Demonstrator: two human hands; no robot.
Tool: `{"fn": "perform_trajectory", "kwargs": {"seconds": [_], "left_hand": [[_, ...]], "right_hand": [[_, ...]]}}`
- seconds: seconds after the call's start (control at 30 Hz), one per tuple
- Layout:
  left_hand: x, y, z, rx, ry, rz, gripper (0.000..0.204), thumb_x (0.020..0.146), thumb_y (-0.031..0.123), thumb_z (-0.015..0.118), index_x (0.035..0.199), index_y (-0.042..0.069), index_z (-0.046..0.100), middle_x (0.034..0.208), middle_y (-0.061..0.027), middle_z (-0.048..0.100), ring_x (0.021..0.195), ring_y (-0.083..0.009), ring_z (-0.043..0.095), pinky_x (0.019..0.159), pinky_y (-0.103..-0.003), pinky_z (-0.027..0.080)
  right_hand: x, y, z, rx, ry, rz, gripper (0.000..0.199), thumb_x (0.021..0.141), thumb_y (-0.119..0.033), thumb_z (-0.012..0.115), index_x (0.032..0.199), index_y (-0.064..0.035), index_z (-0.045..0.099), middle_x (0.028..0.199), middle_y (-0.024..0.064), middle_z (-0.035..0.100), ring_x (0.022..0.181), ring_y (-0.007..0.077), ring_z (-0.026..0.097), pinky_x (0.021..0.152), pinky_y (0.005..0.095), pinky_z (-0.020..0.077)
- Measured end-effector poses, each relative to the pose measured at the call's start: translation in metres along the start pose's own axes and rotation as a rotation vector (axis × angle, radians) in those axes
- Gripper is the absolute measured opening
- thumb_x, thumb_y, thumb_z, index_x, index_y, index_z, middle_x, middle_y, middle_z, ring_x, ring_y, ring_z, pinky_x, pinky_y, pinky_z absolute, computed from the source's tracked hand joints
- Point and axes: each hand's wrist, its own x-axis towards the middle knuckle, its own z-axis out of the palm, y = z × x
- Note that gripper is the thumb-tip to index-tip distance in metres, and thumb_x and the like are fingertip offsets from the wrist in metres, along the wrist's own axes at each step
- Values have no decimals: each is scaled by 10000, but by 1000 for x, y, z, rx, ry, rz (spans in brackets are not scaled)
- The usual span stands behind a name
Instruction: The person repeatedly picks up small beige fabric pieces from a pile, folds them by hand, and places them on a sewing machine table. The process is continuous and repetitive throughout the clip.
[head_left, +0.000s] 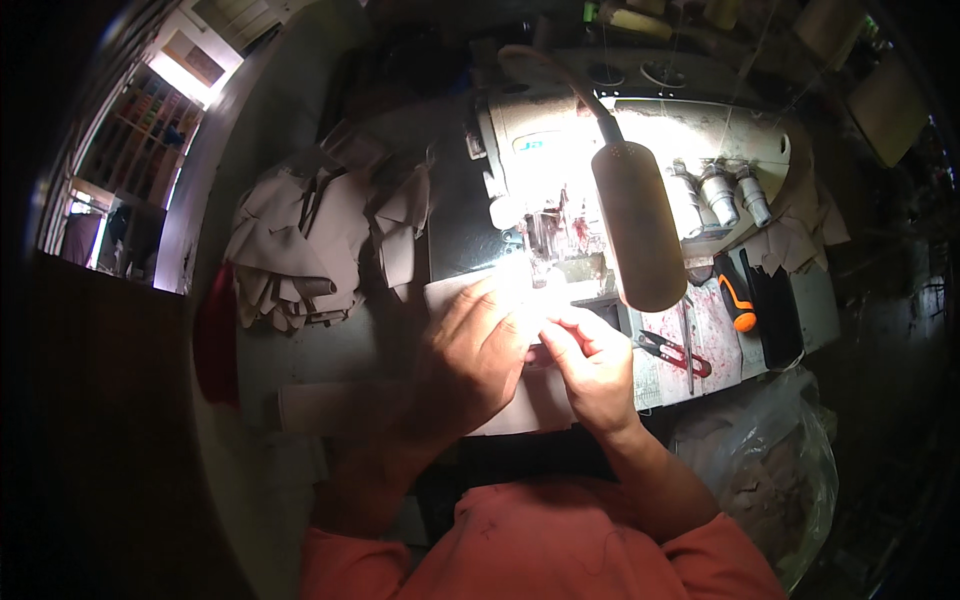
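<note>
1. Our left hand [475, 345] is at the panel, fingers close together and bent; glare hides the tips, so we cannot tell whether they clamp anything.
2. Our right hand [595, 370] sits just beside it, thumb and forefinger drawn together; we cannot confirm a grip.
3. We take the meeting point of both hands as clock centre, 12 pointing away from us.
4. The pale flat panel [535, 412] shows at 6 o'clock, along the table's near edge.
5. The sewing machine [740, 135] stands from 12 to 2; the lamp [640, 230] overhangs it at 1 to 2.
6. At 10 we see piled pale cut pieces [300, 240].
7. At 3 lie red-handled thread snips [690, 360]; beyond them, an orange-and-black tool handle [738, 300].
8. At 4 we find a clear plastic bag [815, 465].
</note>
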Motion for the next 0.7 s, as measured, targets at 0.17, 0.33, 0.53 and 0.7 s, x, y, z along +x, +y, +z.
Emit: {"fn": "perform_trajectory", "kwargs": {"seconds": [0.17,0.33,0.53,0.7], "left_hand": [[6,-18,3,-228,-158,-227,253,703,4,485,951,-31,516,978,-197,527,924,-310,530,798,-369,425],[28,-60,9,-32,-533,-294,290,740,152,530,1006,37,523,1008,-165,532,852,-308,554,775,-364,436],[36,-79,-3,-36,-281,-428,209,742,220,561,891,73,574,899,-99,577,868,-264,546,795,-404,389],[-42,27,-20,-270,-58,-164,155,712,152,605,790,31,547,748,-106,547,735,-266,517,682,-336,421]], "right_hand": [[-1,-5,-4,50,-31,122,193,831,-13,459,1001,62,508,813,134,591,704,153,578,661,257,484],[-30,-9,-26,76,-19,84,176,848,-30,427,997,44,486,793,141,593,701,151,575,658,254,476],[-52,-6,-51,-44,27,6,164,852,-67,431,966,32,496,755,129,595,640,150,575,597,233,460],[-63,-10,-64,-103,32,78,167,855,-66,418,968,29,497,749,114,594,632,133,567,593,231,460]]}}
